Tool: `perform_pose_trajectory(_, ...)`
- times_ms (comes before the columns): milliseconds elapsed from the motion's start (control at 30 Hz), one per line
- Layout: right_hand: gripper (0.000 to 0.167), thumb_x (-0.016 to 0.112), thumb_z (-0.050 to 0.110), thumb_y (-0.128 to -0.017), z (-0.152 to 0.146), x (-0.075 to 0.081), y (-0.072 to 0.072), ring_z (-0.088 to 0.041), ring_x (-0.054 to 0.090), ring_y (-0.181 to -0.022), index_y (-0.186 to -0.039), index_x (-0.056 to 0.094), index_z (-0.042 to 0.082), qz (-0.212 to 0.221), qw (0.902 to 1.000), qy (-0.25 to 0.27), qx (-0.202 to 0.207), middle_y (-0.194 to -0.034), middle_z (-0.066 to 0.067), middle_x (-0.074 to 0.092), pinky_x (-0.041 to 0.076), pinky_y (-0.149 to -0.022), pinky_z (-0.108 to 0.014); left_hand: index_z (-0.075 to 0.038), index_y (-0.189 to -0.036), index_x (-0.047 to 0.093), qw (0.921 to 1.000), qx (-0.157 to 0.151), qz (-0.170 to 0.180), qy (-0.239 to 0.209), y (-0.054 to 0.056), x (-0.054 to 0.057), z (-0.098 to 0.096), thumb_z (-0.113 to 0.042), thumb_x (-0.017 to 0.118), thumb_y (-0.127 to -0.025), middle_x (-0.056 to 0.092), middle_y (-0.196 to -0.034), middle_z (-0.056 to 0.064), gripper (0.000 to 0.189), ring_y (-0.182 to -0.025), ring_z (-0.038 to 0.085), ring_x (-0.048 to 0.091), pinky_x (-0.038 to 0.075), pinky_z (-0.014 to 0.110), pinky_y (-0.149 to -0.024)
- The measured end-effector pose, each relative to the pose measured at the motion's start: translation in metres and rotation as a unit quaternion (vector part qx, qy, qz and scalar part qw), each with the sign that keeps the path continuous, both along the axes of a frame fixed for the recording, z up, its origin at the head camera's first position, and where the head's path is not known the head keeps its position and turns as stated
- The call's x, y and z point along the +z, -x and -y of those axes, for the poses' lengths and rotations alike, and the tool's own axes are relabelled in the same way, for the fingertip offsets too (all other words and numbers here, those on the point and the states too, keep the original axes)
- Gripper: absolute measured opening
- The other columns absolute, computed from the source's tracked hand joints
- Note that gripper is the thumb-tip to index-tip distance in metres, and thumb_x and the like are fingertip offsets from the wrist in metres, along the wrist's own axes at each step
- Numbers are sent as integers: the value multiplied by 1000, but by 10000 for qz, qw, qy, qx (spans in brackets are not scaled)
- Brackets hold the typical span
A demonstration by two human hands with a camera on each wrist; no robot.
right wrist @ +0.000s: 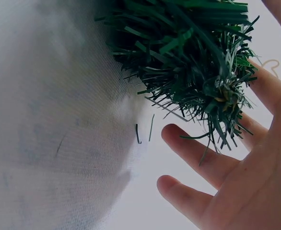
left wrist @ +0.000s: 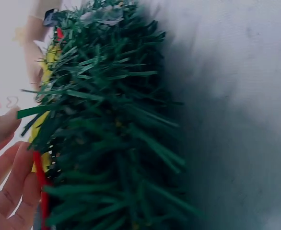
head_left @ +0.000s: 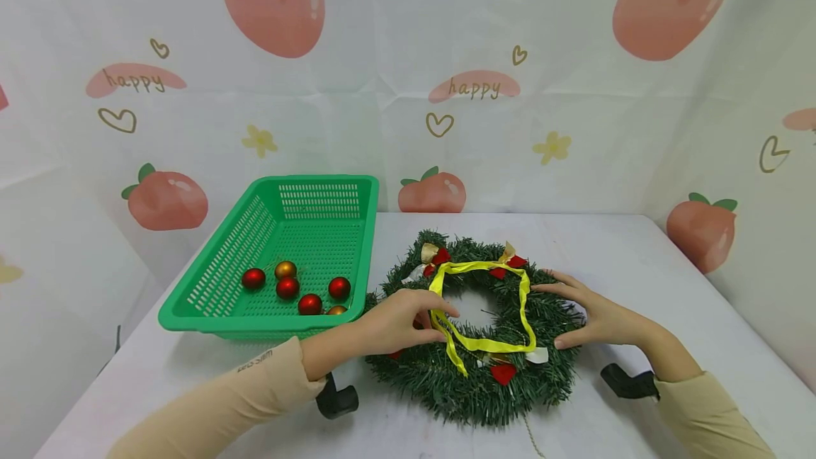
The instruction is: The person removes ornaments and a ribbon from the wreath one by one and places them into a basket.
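Note:
A green tinsel wreath (head_left: 472,399) with red, gold and white bow pieces lies on the table. A yellow ribbon (head_left: 503,346) is laid over it in a rough loop around the central hole, one loose end hanging toward the front. My left hand (head_left: 401,319) reaches over the wreath's left side, fingers bent and thumb apart, at the ribbon's left stretch. In the left wrist view those fingers (left wrist: 16,177) are beside the greenery, and their contact with the ribbon is partly hidden. On the right, my right hand (head_left: 599,314) rests with spread fingers against the wreath's outer edge.
A green plastic basket (head_left: 268,324) stands to the left, close to the wreath, with several red baubles (head_left: 287,287) and gold baubles (head_left: 285,270) inside. White table surface (head_left: 612,246) extends to the right. A printed cloth (head_left: 382,126) hangs behind.

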State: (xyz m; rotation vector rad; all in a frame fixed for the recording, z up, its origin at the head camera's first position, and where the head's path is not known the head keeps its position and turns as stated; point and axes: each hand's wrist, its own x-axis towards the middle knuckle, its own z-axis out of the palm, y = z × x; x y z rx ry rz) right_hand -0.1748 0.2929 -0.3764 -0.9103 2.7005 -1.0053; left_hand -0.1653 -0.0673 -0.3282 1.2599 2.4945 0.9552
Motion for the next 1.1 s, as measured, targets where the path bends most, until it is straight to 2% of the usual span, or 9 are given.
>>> perform_pose_trajectory(267, 75, 78, 24, -74, 0, 0, 0, 9, 14, -132, -140, 41, 18, 15, 10000, -20, -2, -150, -28, 14, 31, -87, -75, -7, -116, 65, 9995, 80, -79, 290, 0, -7, -3, -12, 67, -85, 67, -112, 8, 32, -71, 7, 62, 47, 13, -65)
perform_pose_trajectory(467, 75, 78, 24, -74, 0, 1, -1, 14, 13, -130, -139, 41, 16, -19, 10000, -3, 11, -149, -28, 15, 31, -87, -74, -8, -114, 67, 9989, 209, -61, 406, 2, -14, -5, -12, 67, -85, 69, -108, 5, 29, -67, 2, 56, 45, 12, -62)
perform_pose_trajectory(533, 75, 78, 24, -74, 1, 2, -1, 5, 15, -134, -139, 41, 16, 10, 10000, 6, 1, -150, -28, 15, 31, -87, -75, -8, -113, 67, 9989, 241, -93, 403, 2, -16, -5, -11, 67, -86, 70, -107, 5, 28, -67, 2, 56, 45, 12, -61)
perform_pose_trajectory(700, 76, 78, 22, -74, 4, 4, -2, -48, 20, -133, -140, 41, 15, 17, 10000, -20, 62, -148, -30, 14, 30, -86, -75, -9, -109, 70, 9984, 354, -178, 397, 2, -20, -6, -9, 65, -86, 70, -104, 5, 23, -67, 2, 55, 43, 13, -60)
perform_pose_trajectory(767, 76, 78, 22, -74, 5, 4, -3, -55, 20, -128, -140, 40, 15, 3, 10000, -24, 91, -148, -31, 14, 30, -85, -75, -10, -106, 71, 9983, 399, -193, 378, 2, -21, -6, -8, 65, -86, 71, -102, 4, 21, -68, 2, 55, 43, 13, -60)
perform_pose_trajectory(833, 76, 78, 22, -74, 4, 4, -3, -41, 20, -136, -140, 41, 15, -7, 10000, -7, 64, -148, -30, 14, 31, -86, -75, -11, -104, 72, 9983, 436, -181, 354, 2, -21, -5, -8, 64, -87, 71, -100, 4, 19, -69, 2, 55, 44, 12, -61)
perform_pose_trajectory(900, 75, 78, 23, -74, 3, 4, -3, -14, 17, -140, -140, 41, 15, -16, 10000, 13, 57, -148, -30, 15, 31, -86, -75, -10, -102, 72, 9985, 438, -172, 286, 2, -20, -5, -7, 64, -87, 71, -99, 4, 18, -69, 3, 57, 44, 13, -61)
perform_pose_trajectory(1000, 75, 78, 23, -74, 2, 3, -2, 20, 9, -128, -139, 41, 15, -50, 10000, 39, 45, -149, -29, 15, 31, -86, -75, -10, -100, 73, 9989, 429, -134, 141, 2, -17, -4, -6, 64, -87, 72, -97, 5, 17, -71, 4, 60, 45, 12, -62)
perform_pose_trajectory(1100, 75, 78, 22, -74, 1, 1, -1, 27, 6, -122, -140, 41, 15, -75, 9999, 32, 64, -148, -30, 15, 31, -86, -75, -9, -98, 74, 9991, 419, -103, 11, 2, -12, -4, -5, 64, -86, 72, -96, 5, 16, -71, 4, 60, 46, 12, -62)
